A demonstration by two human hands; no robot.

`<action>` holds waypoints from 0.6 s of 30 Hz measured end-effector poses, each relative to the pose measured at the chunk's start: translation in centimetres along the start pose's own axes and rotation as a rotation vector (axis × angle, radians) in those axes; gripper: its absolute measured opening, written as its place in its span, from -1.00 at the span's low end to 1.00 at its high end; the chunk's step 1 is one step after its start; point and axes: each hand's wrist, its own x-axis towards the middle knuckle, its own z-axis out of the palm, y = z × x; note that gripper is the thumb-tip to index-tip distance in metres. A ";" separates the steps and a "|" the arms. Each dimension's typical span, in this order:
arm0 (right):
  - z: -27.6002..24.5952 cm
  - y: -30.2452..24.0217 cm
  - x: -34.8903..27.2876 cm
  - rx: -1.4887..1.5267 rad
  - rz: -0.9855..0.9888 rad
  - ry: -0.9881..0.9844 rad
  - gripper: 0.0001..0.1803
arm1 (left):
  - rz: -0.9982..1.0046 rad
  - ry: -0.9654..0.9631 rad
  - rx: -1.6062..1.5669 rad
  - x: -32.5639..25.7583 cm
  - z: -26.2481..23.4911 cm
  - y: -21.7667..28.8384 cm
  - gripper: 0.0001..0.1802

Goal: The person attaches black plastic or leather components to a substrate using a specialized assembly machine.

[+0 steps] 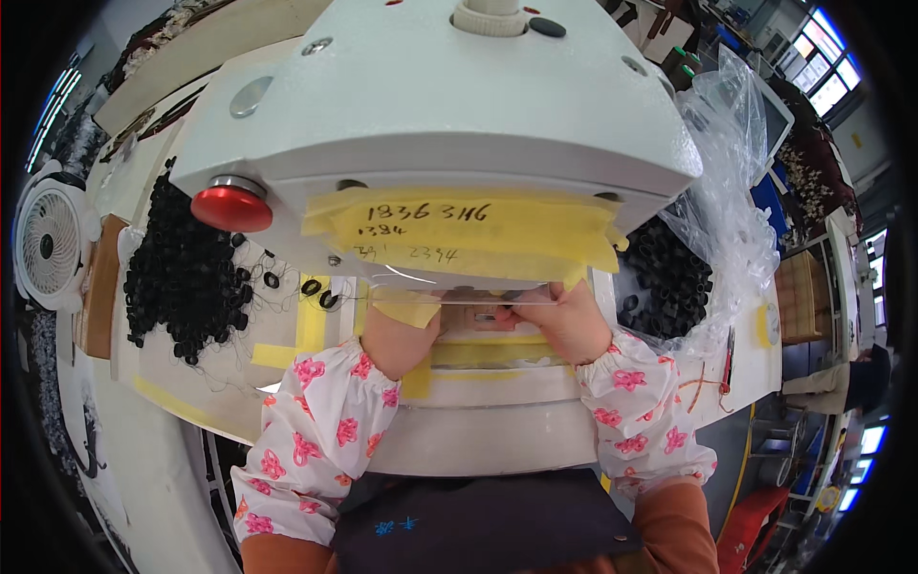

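I have both hands under the front of a large white machine head (440, 105), behind a clear guard strip with yellow tape on it. My left hand (402, 342) reaches in at the left of the work spot, its fingers hidden by tape and the machine. From the other side comes my right hand (577, 323), thumb and fingers closed together. A small dark piece (503, 312) shows at its fingertips, too small and shaded to name. Between the hands lies a small light-coloured fixture (481, 319) on the machine bed. Both forearms wear white sleeves with pink prints.
Left of the machine lies a heap of small black rings (186, 273), with a few trailing on threads. More black rings (665, 282) sit at the right beside crumpled clear plastic (732, 143). A red push button (232, 205) juts from the machine. A white fan (53, 239) stands far left.
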 end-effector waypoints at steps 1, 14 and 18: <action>0.0 0.0 0.0 -0.014 -0.025 -0.011 -0.83 | -0.037 0.001 0.025 0.0 -0.4 0.2 -0.76; 1.9 0.1 0.3 -0.388 0.162 0.005 -0.62 | 0.041 -0.296 -0.299 1.2 -1.7 2.2 -0.61; 2.2 0.6 -0.2 -0.376 0.056 0.021 -0.68 | 0.014 -0.246 -0.311 1.2 -1.4 2.3 -0.68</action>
